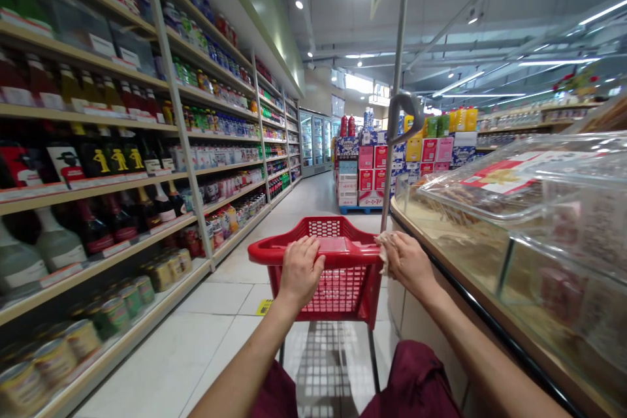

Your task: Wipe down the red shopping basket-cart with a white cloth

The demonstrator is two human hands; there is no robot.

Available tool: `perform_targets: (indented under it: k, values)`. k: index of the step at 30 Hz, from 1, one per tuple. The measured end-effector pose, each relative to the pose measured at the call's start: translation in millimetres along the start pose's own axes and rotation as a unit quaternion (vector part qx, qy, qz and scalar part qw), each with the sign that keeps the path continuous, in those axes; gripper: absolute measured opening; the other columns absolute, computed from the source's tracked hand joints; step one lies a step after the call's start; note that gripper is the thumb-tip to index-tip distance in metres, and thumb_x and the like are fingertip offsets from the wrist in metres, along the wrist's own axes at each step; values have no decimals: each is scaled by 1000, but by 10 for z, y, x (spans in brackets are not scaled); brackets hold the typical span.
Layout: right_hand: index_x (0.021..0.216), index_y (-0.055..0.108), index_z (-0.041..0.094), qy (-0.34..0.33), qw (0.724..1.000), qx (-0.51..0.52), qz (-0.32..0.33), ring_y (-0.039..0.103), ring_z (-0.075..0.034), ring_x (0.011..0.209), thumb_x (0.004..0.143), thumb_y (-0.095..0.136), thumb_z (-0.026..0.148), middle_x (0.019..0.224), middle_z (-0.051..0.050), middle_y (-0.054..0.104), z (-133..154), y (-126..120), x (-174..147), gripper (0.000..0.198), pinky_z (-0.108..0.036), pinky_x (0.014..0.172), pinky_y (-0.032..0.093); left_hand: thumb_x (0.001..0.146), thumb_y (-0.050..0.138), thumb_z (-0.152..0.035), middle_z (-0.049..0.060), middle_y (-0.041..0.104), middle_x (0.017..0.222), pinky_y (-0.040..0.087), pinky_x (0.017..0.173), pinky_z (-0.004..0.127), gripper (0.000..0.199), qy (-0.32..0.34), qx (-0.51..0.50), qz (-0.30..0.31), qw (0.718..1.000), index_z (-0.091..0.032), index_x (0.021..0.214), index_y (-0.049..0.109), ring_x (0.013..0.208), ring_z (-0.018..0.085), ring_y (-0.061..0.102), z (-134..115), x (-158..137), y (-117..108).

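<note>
Holds the handle (pixel 349 253) of the red cart (pixel 360 297) with the left hand (pixel 300 272), fingers (pixel 306 245) bent over the top. Squeezes a crumpled cloth (pixel 386 248) in the right hand (pixel 410 262), touching the right end of that handle. Has open floor (pixel 210 326) left of the cart, up to the full shelves (pixel 176 98), and more ahead of it, up to the stacked boxes (pixel 369 170). Has only a thin gap right of the cart, next to the black-edged glass counter (pixel 416 310). Can't make out the foot of the gray pole (pixel 400 26), by the cart's right end. Can't see the left palm or the bottom of the cart's legs (pixel 373 354). Can't read the blurry cans (pixel 81 343) low on the shelves.
</note>
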State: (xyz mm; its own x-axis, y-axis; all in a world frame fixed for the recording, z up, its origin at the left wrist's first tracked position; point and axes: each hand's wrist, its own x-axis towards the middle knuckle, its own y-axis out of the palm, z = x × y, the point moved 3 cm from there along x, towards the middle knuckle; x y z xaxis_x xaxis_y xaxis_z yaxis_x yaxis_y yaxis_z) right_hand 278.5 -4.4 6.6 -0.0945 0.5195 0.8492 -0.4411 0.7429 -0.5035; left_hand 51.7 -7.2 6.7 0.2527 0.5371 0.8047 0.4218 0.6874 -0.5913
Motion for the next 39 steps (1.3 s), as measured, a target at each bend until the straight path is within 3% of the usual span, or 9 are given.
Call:
perform_targets:
  k: [4, 7, 11, 13, 19, 24, 31, 36, 39]
  values:
    - [108, 57, 18, -100, 995, 8, 17, 47, -24, 104, 84, 42, 32, 107, -9, 58, 456, 93, -8, 31, -44, 92, 34, 83, 41, -27, 8, 58, 113, 34, 95, 46, 30, 3, 1, -2, 1000, -15, 108, 54, 109, 23, 47, 6, -4, -6]
    - [111, 55, 20, -139, 990, 15, 33, 47, -23, 103, 83, 45, 34, 111, -8, 56, 475, 97, -21, 33, -42, 90, 35, 83, 41, -27, 8, 58, 113, 35, 94, 45, 30, 11, -3, 0, 1000, -15, 108, 54, 109, 23, 47, 39, -6, -15]
    - [102, 60, 18, -32, 999, -1, 3, 52, -21, 94, 87, 36, 31, 100, -9, 60, -6, 5, -38, 31, -37, 83, 41, 83, 41, -27, 8, 58, 113, 35, 94, 46, 30, 13, -9, -3, 1000, -16, 108, 54, 109, 23, 47, 53, -11, -1]
    - [99, 61, 16, 1, 1000, -5, -12, 52, -21, 94, 87, 35, 30, 97, -10, 61, -41, -1, -33, 32, -36, 83, 41, 83, 41, -27, 8, 58, 113, 34, 94, 46, 30, 9, -9, -7, 1000, -16, 108, 54, 109, 23, 47, 44, -12, 7]
    - [109, 57, 19, -130, 991, 26, 28, 48, -21, 100, 85, 38, 25, 106, -7, 59, 533, 124, 36, 30, -39, 92, 35, 83, 41, -27, 8, 58, 114, 34, 94, 45, 30, 6, -3, -1, 1000, -17, 108, 53, 109, 23, 47, 37, -15, -9]
    - [104, 60, 16, -51, 998, -31, 0, 51, -22, 92, 85, 37, 26, 97, -9, 61, 234, 57, 23, 31, -40, 84, 38, 82, 42, -27, 8, 57, 114, 32, 95, 46, 31, 7, 0, 10, 1000, -16, 109, 53, 110, 23, 47, 2, -13, 8]
    - [112, 56, 19, -132, 991, -2, -21, 44, -23, 108, 86, 38, 23, 112, -7, 57, 548, 162, -43, 32, -41, 94, 32, 82, 42, -27, 8, 57, 114, 33, 95, 46, 31, 8, -4, 5, 1000, -16, 110, 53, 110, 24, 46, -17, -14, 12]
    - [110, 56, 18, -41, 998, -48, -29, 48, -24, 103, 86, 35, 24, 105, -8, 60, 213, 108, -49, 33, -44, 90, 33, 82, 42, -27, 9, 57, 115, 32, 95, 48, 32, 6, -8, 7, 1000, -17, 110, 53, 110, 24, 46, 1, -19, 9]
    - [109, 57, 17, -51, 997, -37, -33, 46, -24, 104, 86, 36, 24, 104, -8, 60, 324, 139, -43, 33, -42, 91, 34, 82, 42, -26, 9, 57, 114, 32, 95, 49, 32, -3, -12, 7, 1000, -16, 110, 53, 110, 24, 46, -19, -19, 18]
